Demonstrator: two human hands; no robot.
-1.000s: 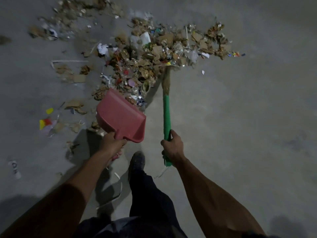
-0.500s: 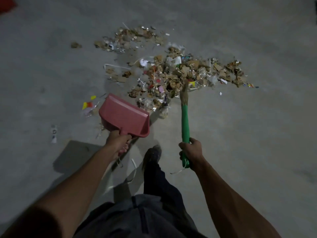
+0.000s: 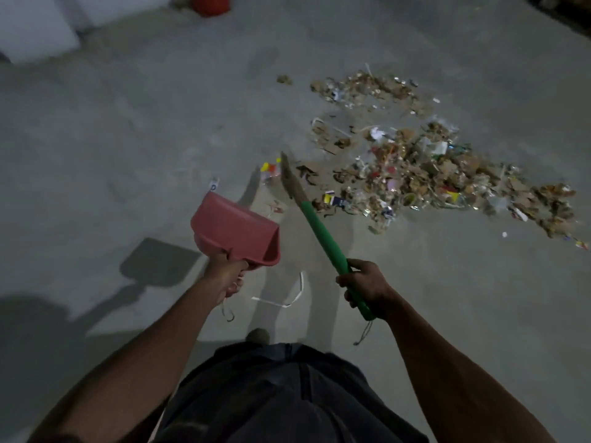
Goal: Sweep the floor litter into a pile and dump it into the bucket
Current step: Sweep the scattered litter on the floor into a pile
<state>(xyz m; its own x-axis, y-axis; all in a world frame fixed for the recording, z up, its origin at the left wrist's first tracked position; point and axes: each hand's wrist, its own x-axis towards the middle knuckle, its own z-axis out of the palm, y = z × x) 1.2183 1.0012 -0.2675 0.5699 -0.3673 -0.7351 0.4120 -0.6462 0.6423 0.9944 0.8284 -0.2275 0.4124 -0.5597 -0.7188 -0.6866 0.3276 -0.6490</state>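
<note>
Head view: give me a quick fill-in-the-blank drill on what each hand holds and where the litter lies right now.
1. The left hand grips the handle of the pink ____.
2. The right hand grips a broom whose handle is coloured ____.
3. The main litter pile lies on the person's ____ side of the broom's bristles.
4. The red bucket stands at the ____ edge of the picture.

Missing words: dustpan; green; right; top

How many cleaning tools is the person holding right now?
2: a pink dustpan in the left hand, and a green-handled broom in the right hand.
</note>
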